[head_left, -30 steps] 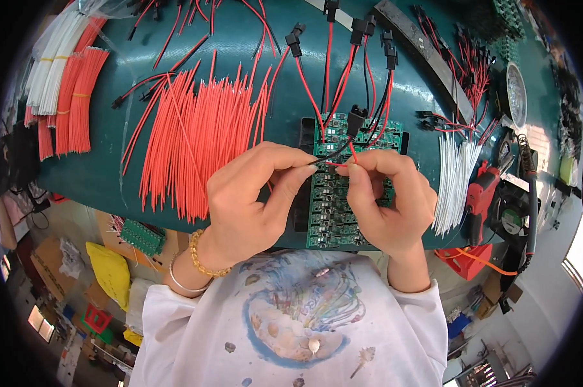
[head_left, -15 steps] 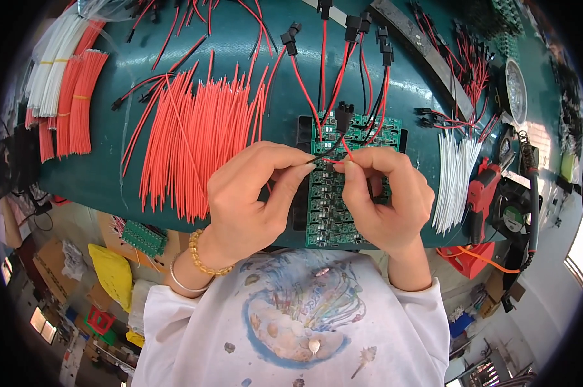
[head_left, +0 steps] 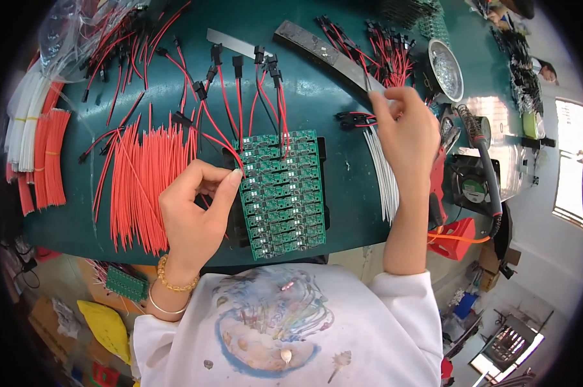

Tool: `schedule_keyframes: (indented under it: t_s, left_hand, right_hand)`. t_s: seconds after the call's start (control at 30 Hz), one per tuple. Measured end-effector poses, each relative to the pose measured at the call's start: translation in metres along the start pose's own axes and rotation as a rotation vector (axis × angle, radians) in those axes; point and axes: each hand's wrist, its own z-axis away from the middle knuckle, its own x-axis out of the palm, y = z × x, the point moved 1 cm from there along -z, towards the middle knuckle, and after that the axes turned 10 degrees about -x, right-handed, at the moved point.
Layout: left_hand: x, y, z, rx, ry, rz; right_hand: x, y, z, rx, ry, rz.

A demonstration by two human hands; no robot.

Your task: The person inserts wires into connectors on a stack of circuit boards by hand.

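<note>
Pinching with left hand (head_left: 198, 209), thumb tip to forefinger tip, on a red wire (head_left: 239, 155) at the 10 o'clock edge of a green circuit board (head_left: 281, 193). Flat near centre of view, on a black holder (head_left: 324, 187) peeping out at the board's 3 o'clock side. From the board's 12 o'clock end, running up and away: red-and-black wires tipped with black plugs (head_left: 238, 64).

At 2 o'clock of the board, well apart: right hand (head_left: 408, 138), fingers bent, thumb and forefinger close together. Tips just beside a pile of red-and-black leads (head_left: 391, 58), toward its 6 o'clock side. Too fine to read there; cannot tell whether gripping anything.

On the green table (head_left: 349, 206), at the board's 9 o'clock: dense spread of loose red wires (head_left: 140, 193), partly behind left hand. At 3 o'clock: white wires (head_left: 380, 174), partly under right forearm. At 1 o'clock: long metal bar (head_left: 323, 55), aslant. Farther out at 2 o'clock: round dish (head_left: 447, 71).

On left wrist: 2 bracelets (head_left: 175, 278), 1 of yellow beads.
</note>
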Motion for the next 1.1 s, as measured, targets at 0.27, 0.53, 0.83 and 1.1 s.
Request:
schedule_keyframes:
  t_s: [0.27, 0.53, 0.83, 1.1]
  left_hand:
    - [0.003, 0.018, 0.013, 0.163, 0.074, -0.138]
    - [0.031, 0.031, 0.015, 0.200, -0.140, -0.065]
    - [0.054, 0.033, 0.018, -0.288, -0.511, 0.209]
    - [0.048, 0.037, 0.013, 0.154, -0.537, -0.010]
  right_hand:
    - [-0.010, 0.009, 0.016, 0.139, -0.014, -0.174]
    - [-0.018, -0.016, 0.030, 0.008, -0.026, -0.327]
    - [-0.038, -0.062, 0.097, -0.497, 0.044, -0.236]
    - [-0.044, -0.043, 0.111, 0.171, -0.305, -0.881]
